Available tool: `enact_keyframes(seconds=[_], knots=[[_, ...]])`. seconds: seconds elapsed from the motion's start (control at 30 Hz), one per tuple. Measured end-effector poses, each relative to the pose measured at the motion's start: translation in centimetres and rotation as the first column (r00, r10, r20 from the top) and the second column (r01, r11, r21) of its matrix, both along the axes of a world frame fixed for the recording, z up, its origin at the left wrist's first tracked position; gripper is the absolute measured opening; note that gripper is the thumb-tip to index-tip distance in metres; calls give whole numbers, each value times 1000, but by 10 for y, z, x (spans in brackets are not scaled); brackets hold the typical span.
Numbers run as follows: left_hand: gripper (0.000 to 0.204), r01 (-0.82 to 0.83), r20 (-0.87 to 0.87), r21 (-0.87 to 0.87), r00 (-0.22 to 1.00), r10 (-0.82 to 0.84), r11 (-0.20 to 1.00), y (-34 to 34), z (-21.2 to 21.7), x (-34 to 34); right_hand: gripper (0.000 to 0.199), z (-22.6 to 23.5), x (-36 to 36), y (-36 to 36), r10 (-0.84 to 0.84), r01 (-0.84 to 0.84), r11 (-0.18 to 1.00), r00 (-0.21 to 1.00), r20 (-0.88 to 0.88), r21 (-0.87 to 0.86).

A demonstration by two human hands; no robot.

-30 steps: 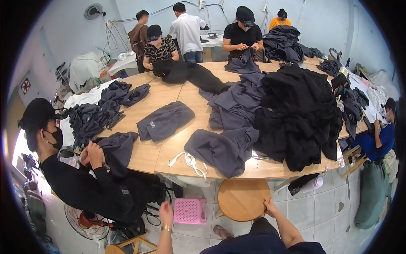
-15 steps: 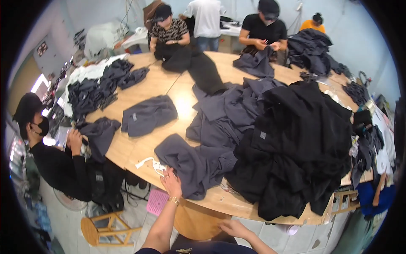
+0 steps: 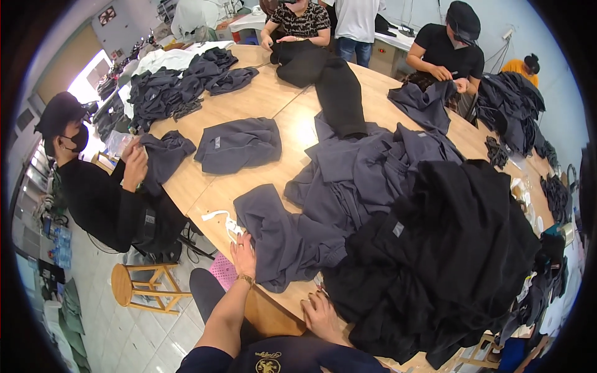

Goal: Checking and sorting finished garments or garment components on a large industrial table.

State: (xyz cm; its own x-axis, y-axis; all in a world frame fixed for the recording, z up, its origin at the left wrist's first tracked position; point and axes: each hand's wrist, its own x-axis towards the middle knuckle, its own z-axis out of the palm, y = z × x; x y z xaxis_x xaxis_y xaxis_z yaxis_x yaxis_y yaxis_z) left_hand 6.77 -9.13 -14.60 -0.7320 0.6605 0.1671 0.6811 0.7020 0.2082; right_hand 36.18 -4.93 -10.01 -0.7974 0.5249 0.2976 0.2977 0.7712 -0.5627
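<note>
A dark grey garment (image 3: 277, 230) with a gathered elastic edge lies crumpled on the table in front of me. My left hand (image 3: 243, 256) rests at the table's near edge beside it, fingers stretched out, touching or just short of a white strap-like item (image 3: 229, 222); what the fingertips cover is hidden. Farther right, my right hand (image 3: 321, 317) lies on the table edge with fingers apart, beside a large heap of black garments (image 3: 460, 236). A small thin item (image 3: 319, 281), too small to name, lies just beyond it.
More dark grey garments (image 3: 348, 174) are heaped mid-table; a folded one (image 3: 239, 146) lies left of them. Co-workers handle garments around the table, one in black (image 3: 93, 193) at the left. A wooden stool (image 3: 146, 286) stands on the floor; another wooden seat (image 3: 270, 314) is below me.
My right hand has come up from over the wooden seat onto the table edge. My left hand stays by the white item. My view has shifted, and a knee now shows under the table edge.
</note>
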Motion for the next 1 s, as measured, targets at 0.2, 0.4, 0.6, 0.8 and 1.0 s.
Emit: enact_keyframes(seconds=[0.2,0.4,0.6,0.8,1.0], knots=[[47,19,-2,-19,1000,-19,1000,2,9,9,32,-5,-1,-6,56,-63,997,989,138,48],[42,52,-58,6,997,-52,999,7,0,8,39,-21,0,-1,61,-77,991,988,139,113],[43,112,-45,-3,993,-112,994,4,8,7,50,0,-5,7,45,-81,990,955,294,112],[51,159,38,58,986,-162,986,6,22,17,54,1,4,5,39,-82,993,901,432,81],[48,151,127,124,978,-166,981,-5,29,15,54,-3,6,-5,15,-72,994,851,525,88]])
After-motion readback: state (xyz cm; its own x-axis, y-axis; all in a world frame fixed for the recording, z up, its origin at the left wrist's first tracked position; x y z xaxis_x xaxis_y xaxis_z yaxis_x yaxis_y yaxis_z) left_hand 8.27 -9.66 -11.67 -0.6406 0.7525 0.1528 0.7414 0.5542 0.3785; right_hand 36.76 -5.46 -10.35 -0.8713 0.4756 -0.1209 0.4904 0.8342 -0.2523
